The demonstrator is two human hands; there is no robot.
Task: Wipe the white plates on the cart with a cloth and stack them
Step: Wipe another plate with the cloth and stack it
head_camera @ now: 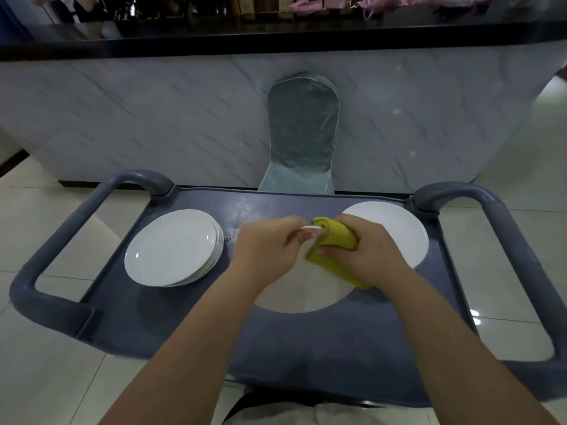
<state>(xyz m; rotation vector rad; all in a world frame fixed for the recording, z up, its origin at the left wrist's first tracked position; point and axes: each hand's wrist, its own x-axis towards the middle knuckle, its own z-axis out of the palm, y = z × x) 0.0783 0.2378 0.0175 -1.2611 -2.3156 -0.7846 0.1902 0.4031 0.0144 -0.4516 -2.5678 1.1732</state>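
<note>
Well to the left of the grip, a stack of round white ceramic plates (173, 248) lies on the grey-blue plastic cart (306, 342). The left hand (267, 250) pinches the far rim of one round white plate (294, 289), whose upper part is hidden behind both hands. Just to the right, the right hand (362, 250) clenches a folded yellow-green cloth (334, 240) over the same rim. Behind this hand lies a second white plate (395, 228), partly covered; I cannot tell if more plates are under it.
</note>
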